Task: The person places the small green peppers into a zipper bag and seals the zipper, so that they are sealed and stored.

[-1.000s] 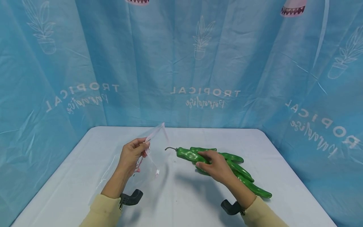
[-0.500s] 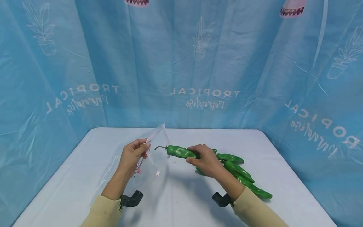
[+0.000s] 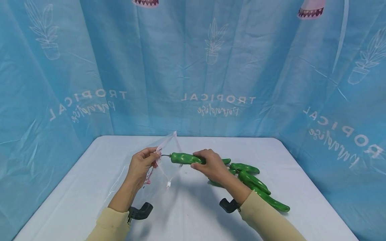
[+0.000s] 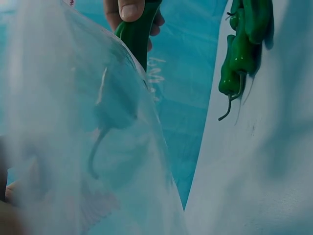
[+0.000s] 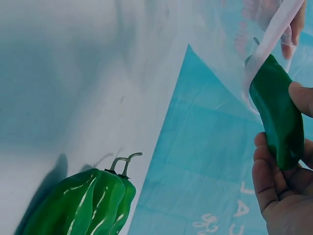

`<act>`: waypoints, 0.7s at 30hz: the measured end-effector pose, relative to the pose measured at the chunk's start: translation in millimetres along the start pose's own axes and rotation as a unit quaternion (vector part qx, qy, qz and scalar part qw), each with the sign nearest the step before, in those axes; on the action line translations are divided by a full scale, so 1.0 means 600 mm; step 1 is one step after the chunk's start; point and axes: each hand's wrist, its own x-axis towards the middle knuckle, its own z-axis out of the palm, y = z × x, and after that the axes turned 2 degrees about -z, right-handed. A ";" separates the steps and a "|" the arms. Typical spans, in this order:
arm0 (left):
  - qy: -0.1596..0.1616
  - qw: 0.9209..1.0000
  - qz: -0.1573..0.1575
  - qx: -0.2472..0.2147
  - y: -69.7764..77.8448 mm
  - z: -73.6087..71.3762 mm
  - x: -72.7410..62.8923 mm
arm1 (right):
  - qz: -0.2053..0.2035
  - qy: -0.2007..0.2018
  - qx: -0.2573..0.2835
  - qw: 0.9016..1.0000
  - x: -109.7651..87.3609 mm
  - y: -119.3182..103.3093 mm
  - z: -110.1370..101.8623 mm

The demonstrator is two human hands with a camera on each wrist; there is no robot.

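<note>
My left hand (image 3: 141, 165) pinches the rim of a clear plastic bag (image 4: 58, 127), whose mouth faces right. A glossy green pepper (image 3: 184, 158) is in my right hand (image 3: 212, 165), gripped near its tip between thumb and fingers, lying nearly level with the stem towards the bag. In the right wrist view the bag's pinkish rim (image 5: 274, 39) crosses over the stem end of the pepper (image 5: 279, 112). Through the film in the left wrist view the stem and shoulder show blurred. Several more green peppers (image 3: 254, 182) lie in a pile behind and right of my right hand, which partly hides them.
A white table (image 3: 187, 214) carries everything. Blue printed curtains (image 3: 193, 67) close off the back and both sides. Dark wrist-worn cameras (image 3: 140, 211) jut inward from both wrists.
My right hand has carried the pepper left from beside the pile, bringing its stem end to the bag's mouth. My left hand and the bag have barely moved.
</note>
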 end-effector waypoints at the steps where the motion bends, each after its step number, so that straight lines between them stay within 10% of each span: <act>1: 0.000 1.000 -0.001 0.000 0.000 0.000 0.000 | 0.002 0.000 0.004 1.000 0.002 0.000 0.001; 21: -0.003 1.000 0.006 -0.013 0.007 0.001 0.001 | -0.010 0.018 0.047 0.999 0.033 -0.008 0.026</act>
